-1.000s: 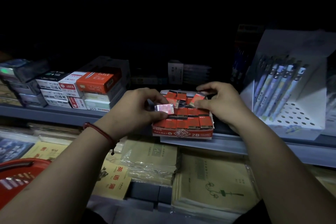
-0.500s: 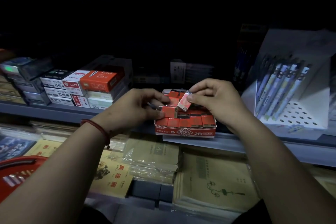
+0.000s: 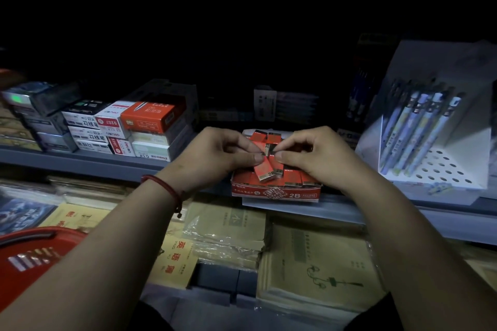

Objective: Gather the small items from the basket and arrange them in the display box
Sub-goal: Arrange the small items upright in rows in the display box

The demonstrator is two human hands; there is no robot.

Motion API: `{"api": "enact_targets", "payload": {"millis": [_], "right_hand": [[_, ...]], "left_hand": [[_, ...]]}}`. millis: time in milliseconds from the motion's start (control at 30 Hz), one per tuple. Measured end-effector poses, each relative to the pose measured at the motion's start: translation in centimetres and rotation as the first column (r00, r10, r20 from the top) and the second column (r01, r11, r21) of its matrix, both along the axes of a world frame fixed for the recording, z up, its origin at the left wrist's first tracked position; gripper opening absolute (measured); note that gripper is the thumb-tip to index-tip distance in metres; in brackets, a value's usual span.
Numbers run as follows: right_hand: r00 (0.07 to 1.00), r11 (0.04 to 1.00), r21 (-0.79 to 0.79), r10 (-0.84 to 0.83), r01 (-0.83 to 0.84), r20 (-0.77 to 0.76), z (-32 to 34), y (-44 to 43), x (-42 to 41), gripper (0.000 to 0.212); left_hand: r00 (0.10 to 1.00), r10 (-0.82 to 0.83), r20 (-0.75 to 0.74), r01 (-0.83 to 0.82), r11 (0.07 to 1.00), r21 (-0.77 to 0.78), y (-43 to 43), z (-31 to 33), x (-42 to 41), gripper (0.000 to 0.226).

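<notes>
1. The left hand [image 3: 215,158] pinches a red-wrapped eraser [image 3: 264,170] between thumb and forefinger. The right hand [image 3: 318,160] pinches a second eraser [image 3: 277,166] touching it. Both grasps are fingertip pinches, the other fingers curled in. Whether either hand also holds the small block marked 2B higher up, I cannot tell.
2. Both held erasers hang tilted, their lower ends resting on the packed erasers [image 3: 294,179] in the display box [image 3: 277,193] – not yet seated in a row.
3. Handling, as I judge it: each eraser is light, small and fairly stiff, and its glossy wrapper is probably a bit slippery. It is best held by the long sides near the middle, so that it can be turned flat and pressed into a gap. It is not fragile, though a hard push could jostle the neighbours out of line.
4. The box sits at the front edge of the shelf [image 3: 80,161] – it could tip forward.
5. The red basket [image 3: 40,236] lies well apart at lower left, with a few items inside.
</notes>
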State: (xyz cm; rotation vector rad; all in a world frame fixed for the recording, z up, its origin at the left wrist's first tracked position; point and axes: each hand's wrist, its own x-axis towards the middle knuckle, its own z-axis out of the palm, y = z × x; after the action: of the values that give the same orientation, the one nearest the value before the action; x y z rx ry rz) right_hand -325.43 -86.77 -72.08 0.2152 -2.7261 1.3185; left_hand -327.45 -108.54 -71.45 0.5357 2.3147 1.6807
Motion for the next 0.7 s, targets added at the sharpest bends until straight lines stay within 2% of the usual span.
{"api": "enact_targets", "payload": {"millis": [100, 367, 500, 700], "right_hand": [[0.999, 0.998, 0.063, 0.017, -0.015, -0.027, -0.11, 0.14, -0.15, 0.003], [0.998, 0.997, 0.051, 0.05, -0.049, -0.024, -0.1, 0.28, -0.07, 0.002], [0.997, 0.996, 0.033, 0.083, -0.083, 0.002, 0.06, 0.38, 0.0, 0.004], [0.984, 0.985, -0.012, 0.17, -0.17, 0.041, 0.28, 0.72, 0.17, 0.007]], "left_hand": [[0.998, -0.024, -0.053, 0.023, 1.0, -0.016, 0.27, 0.12, 0.12, 0.015], [0.99, -0.049, -0.129, 0.036, 0.994, -0.103, 0.02, -0.04, -0.32, 0.016], [0.986, 0.005, -0.167, -0.033, 0.986, -0.161, -0.08, -0.25, -0.46, 0.016], [0.981, -0.009, -0.194, -0.025, 0.985, -0.168, 0.13, -0.47, -0.26, 0.011]]}}
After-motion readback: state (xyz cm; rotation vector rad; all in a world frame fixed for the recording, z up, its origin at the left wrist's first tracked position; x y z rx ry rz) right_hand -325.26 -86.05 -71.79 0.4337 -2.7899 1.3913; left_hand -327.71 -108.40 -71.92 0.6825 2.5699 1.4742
